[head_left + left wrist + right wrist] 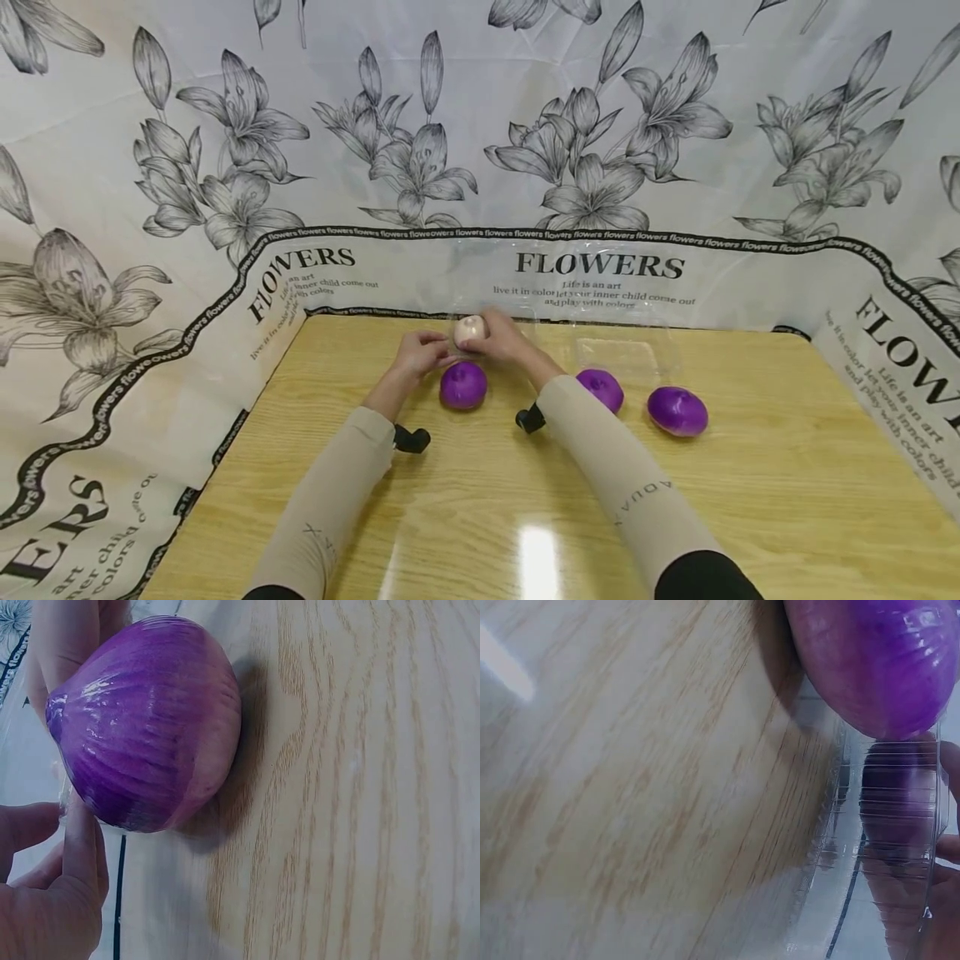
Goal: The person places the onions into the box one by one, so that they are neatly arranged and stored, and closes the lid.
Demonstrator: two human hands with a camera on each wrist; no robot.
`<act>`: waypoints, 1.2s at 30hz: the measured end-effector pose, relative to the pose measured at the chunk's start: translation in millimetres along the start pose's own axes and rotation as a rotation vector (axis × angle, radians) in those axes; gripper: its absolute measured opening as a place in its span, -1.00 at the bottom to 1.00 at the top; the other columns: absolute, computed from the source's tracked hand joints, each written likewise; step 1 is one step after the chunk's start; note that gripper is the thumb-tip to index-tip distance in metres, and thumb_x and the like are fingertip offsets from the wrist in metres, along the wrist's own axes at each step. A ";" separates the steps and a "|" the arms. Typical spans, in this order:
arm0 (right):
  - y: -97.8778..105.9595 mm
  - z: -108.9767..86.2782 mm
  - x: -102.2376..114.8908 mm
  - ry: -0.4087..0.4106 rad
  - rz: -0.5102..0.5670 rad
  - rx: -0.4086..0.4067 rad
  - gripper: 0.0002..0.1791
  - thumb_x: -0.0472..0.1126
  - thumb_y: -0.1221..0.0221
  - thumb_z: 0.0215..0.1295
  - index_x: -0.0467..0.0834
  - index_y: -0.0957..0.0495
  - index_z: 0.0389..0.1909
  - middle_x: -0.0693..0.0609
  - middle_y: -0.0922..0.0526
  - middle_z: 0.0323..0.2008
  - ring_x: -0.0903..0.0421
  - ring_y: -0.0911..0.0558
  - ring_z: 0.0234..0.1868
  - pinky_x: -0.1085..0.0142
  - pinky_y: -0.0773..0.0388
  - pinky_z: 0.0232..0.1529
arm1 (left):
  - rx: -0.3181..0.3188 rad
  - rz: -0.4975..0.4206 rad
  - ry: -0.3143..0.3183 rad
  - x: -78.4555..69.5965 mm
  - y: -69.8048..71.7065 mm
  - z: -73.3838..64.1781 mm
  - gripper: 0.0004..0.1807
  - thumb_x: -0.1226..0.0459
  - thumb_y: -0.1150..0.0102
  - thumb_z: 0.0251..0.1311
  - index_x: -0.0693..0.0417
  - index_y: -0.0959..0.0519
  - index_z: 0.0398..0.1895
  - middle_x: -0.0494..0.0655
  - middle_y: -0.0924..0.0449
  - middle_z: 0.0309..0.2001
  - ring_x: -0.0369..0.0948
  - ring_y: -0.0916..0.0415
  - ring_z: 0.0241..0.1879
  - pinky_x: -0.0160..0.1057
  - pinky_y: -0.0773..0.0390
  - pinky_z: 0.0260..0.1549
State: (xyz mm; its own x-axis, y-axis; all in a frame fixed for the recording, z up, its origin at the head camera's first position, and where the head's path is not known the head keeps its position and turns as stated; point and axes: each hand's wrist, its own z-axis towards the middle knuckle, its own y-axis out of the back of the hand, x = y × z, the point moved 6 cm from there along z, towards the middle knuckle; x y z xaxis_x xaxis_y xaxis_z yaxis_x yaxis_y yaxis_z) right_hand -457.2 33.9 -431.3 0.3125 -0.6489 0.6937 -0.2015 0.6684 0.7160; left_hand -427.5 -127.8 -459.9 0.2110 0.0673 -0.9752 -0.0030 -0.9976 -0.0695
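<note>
My right hand (506,335) grips an onion (470,331) whose pale end faces the head camera. This onion is within a clear plastic clamshell box (885,900), and its purple side shows through the ribbed wall in the right wrist view. My left hand (422,354) pinches the box's near left edge, thumb and finger (81,847) meeting on the clear plastic. Just in front of the box, a purple onion (462,385) sits on the table between my forearms; it fills much of the left wrist view and partly hides my right hand there.
A second clear clamshell box (618,354) stands at the back right with its lid raised. Near it lie two more purple onions, one (600,390) partly behind my right sleeve, the other (677,411) further right. Flower-printed cloth (600,275) walls the wooden table (480,517).
</note>
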 end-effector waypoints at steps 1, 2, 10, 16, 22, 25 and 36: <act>-1.1 -0.4 -1.4 -0.013 -0.008 0.010 -0.39 -0.06 -0.39 0.31 -0.32 -0.41 0.19 -0.22 -0.56 0.03 -0.13 -0.60 -0.01 0.04 -0.67 0.09 | 0.001 0.002 0.003 0.8 -0.5 -0.1 -0.60 0.53 -0.04 0.43 0.56 -0.39 0.28 0.33 -0.47 -0.02 -0.02 -0.57 -0.13 -0.20 -0.71 0.09; -1.8 -1.3 -2.1 -0.026 -0.012 0.019 -0.39 -0.06 -0.39 0.31 -0.32 -0.41 0.20 -0.22 -0.56 0.03 -0.13 -0.60 -0.01 0.04 -0.67 0.09 | 0.003 0.001 0.006 1.5 -1.0 0.0 -0.60 0.53 -0.04 0.43 0.56 -0.39 0.28 0.32 -0.46 -0.03 -0.04 -0.56 -0.15 -0.20 -0.71 0.08; -0.8 -0.7 -2.1 -0.044 -0.078 0.051 -0.38 -0.05 -0.36 0.34 -0.35 -0.39 0.21 -0.23 -0.58 -0.01 -0.14 -0.62 -0.04 0.04 -0.67 0.08 | 0.007 -0.016 0.004 0.2 -5.7 1.4 -0.62 0.53 -0.06 0.43 0.54 -0.41 0.26 0.26 -0.47 -0.07 -0.10 -0.56 -0.21 -0.21 -0.72 0.07; 2.1 -3.1 -0.8 -0.041 -0.070 0.051 -0.36 -0.04 -0.36 0.33 -0.37 -0.38 0.22 -0.24 -0.58 -0.01 -0.13 -0.62 -0.06 0.05 -0.69 0.06 | 0.012 -0.021 0.006 -0.7 -7.1 1.6 -0.60 0.53 -0.07 0.42 0.55 -0.40 0.27 0.29 -0.47 -0.05 -0.07 -0.57 -0.18 -0.19 -0.71 0.10; 5.3 -13.2 1.2 -0.012 -0.057 0.036 -0.20 -0.06 -0.38 0.31 -0.42 -0.28 0.38 -0.29 -0.56 0.09 -0.15 -0.60 0.03 0.02 -0.66 0.13 | 0.006 -0.023 0.018 1.9 -6.3 -0.7 -0.60 0.54 -0.06 0.42 0.54 -0.39 0.27 0.27 -0.45 -0.07 -0.07 -0.56 -0.18 -0.19 -0.71 0.09; 10.3 -21.7 4.9 0.016 -0.086 0.022 -0.18 -0.05 -0.39 0.30 -0.44 -0.29 0.39 -0.32 -0.54 0.15 -0.20 -0.58 0.11 -0.04 -0.61 0.22 | 0.007 -0.028 0.016 2.4 -6.4 -1.8 -0.60 0.54 -0.07 0.41 0.55 -0.39 0.27 0.23 -0.45 -0.10 -0.05 -0.56 -0.17 -0.16 -0.70 0.12; 32.3 -55.0 19.3 0.081 -0.135 -0.009 -0.09 -0.02 -0.37 0.32 -0.25 -0.16 0.55 -0.35 -0.27 0.46 -0.28 -0.30 0.46 -0.23 -0.27 0.48 | -0.009 -0.010 0.007 -2.1 -2.7 -4.8 -0.61 0.55 -0.07 0.40 0.55 -0.40 0.26 0.24 -0.45 -0.09 -0.12 -0.54 -0.23 -0.20 -0.72 0.07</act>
State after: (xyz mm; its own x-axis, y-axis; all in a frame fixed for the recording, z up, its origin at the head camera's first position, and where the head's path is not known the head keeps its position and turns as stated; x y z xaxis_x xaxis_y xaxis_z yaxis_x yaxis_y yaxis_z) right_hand -406.5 63.0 -399.1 0.4101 -0.7021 0.5822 -0.1446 0.5802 0.8016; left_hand -423.2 -125.4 -456.7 0.2176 0.0767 -0.9730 0.0077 -0.9970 -0.0768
